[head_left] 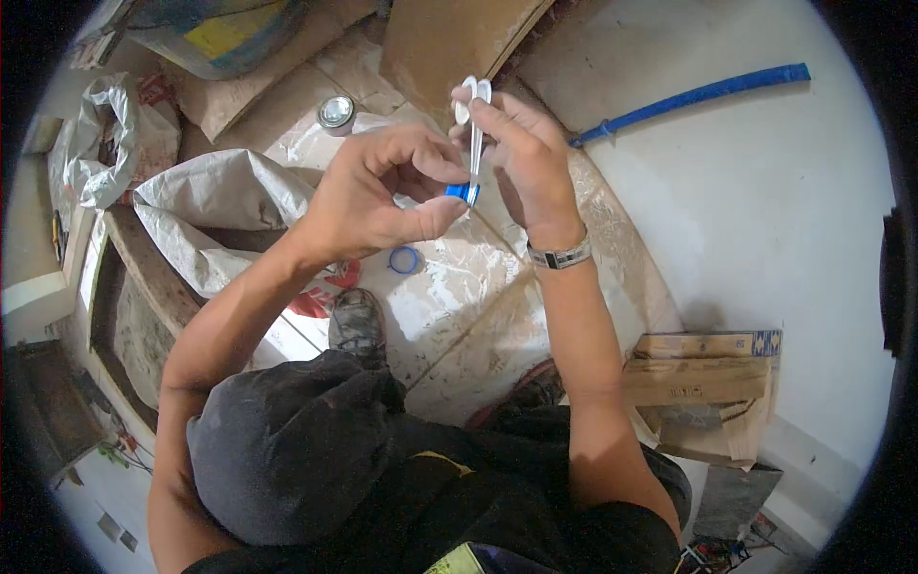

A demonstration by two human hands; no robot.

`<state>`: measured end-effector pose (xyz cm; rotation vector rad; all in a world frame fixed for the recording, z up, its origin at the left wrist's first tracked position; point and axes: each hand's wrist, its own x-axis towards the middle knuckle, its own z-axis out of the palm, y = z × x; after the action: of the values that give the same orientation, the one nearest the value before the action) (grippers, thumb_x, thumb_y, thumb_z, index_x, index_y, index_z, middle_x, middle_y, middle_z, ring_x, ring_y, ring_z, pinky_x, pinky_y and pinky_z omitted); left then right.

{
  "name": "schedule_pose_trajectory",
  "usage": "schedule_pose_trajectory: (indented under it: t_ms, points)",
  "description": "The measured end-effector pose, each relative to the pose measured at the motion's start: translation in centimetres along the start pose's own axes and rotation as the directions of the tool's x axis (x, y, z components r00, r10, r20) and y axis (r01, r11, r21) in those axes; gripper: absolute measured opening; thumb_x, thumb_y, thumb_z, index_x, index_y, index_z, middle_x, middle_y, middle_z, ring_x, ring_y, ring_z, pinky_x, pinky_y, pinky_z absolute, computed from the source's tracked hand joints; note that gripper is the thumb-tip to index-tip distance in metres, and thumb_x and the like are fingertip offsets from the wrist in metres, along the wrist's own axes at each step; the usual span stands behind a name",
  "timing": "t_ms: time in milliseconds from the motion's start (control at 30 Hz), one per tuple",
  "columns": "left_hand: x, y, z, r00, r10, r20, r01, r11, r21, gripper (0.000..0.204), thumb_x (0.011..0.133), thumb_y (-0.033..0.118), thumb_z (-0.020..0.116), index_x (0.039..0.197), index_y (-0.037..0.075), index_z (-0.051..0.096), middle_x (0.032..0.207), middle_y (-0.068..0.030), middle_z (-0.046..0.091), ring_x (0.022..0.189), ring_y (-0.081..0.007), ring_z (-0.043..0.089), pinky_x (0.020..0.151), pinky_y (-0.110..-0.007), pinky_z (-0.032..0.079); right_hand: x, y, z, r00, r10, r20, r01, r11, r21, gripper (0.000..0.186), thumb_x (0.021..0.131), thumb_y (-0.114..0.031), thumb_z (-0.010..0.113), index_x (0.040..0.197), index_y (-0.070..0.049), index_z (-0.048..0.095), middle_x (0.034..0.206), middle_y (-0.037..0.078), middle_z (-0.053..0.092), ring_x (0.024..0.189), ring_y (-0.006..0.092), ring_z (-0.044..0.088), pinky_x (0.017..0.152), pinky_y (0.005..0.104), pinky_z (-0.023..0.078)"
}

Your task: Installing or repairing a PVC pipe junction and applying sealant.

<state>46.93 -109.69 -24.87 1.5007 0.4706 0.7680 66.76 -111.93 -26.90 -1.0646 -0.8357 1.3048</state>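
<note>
Between the thumb and fingers of my left hand (pixel 392 187) is a short blue tube-like piece (pixel 463 192). My right hand (pixel 521 143), with a watch at the wrist, is closed round the upper part of a slim white tool (pixel 475 134). Two rounded oval ends top this tool, rather like scissor handles, but I cannot make out its exact kind. Its narrow lower end points down and meets the blue piece. On the floor below my hands lies a thin blue ring (pixel 404 259).
A blue corrugated pipe (pixel 698 99) sticks out along the white wall at right. Brown cardboard (pixel 698 383) leans near my right elbow. A round tin (pixel 336 113), white woven sacks (pixel 225 196) and a wooden trough (pixel 158 277) stand to the left. White smears mark the floor tiles.
</note>
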Motion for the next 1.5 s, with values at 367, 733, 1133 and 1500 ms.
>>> schedule_pose_trajectory:
  t_ms: [367, 733, 1133, 1500]
  points:
    - [2.2, -0.3, -4.2, 0.946, 0.199, -0.256, -0.227, 0.97, -0.087, 0.023, 0.083, 0.002, 0.077, 0.099, 0.0, 0.059, 0.109, -0.0112, 0.062, 0.088, -0.0146, 0.065, 0.079, -0.028, 0.054, -4.3, 4.3, 0.3, 0.969, -0.182, 0.169, 0.247, 0.785, -0.568, 0.026, 0.084, -0.008, 0.071, 0.107, 0.002, 0.067, 0.102, 0.016, 0.066, 0.092, 0.0276, 0.065, 0.086, 0.0351, 0.051]
    - [2.6, -1.6, -7.2, 0.94, 0.211, -0.268, -0.181, 0.975, 0.133, 0.019, 0.089, 0.008, 0.074, 0.104, -0.001, 0.065, 0.1, -0.0059, 0.068, 0.089, -0.0106, 0.064, 0.08, -0.026, 0.053, -7.0, -3.4, 4.5, 0.762, -0.426, 0.487, 0.634, 0.338, -0.696, 0.024, 0.081, -0.015, 0.076, 0.102, -0.003, 0.073, 0.135, 0.019, 0.053, 0.119, 0.0362, 0.054, 0.1, 0.0416, 0.044]
    - [0.4, -1.4, -3.0, 0.992, 0.073, 0.101, -0.086, 0.987, 0.133, 0.022, 0.084, 0.006, 0.077, 0.104, 0.0, 0.071, 0.102, -0.0082, 0.069, 0.091, -0.0127, 0.066, 0.079, -0.025, 0.054, 0.6, -5.4, 2.1, 0.918, -0.393, 0.05, 0.374, 0.817, -0.44, 0.03, 0.096, -0.015, 0.061, 0.12, 0.003, 0.066, 0.106, 0.003, 0.068, 0.095, 0.0091, 0.058, 0.084, 0.0236, 0.045]
    - [1.3, -0.2, -4.0, 0.987, 0.142, -0.075, -0.151, 0.981, -0.122, 0.023, 0.088, 0.007, 0.073, 0.108, -0.001, 0.065, 0.106, -0.0135, 0.066, 0.093, -0.0186, 0.066, 0.085, -0.03, 0.054, -0.9, 6.0, -2.2, 0.963, -0.194, 0.187, 0.254, 0.883, -0.394, 0.028, 0.088, -0.014, 0.065, 0.11, 0.003, 0.064, 0.093, 0.01, 0.066, 0.087, 0.018, 0.062, 0.08, 0.0286, 0.048]
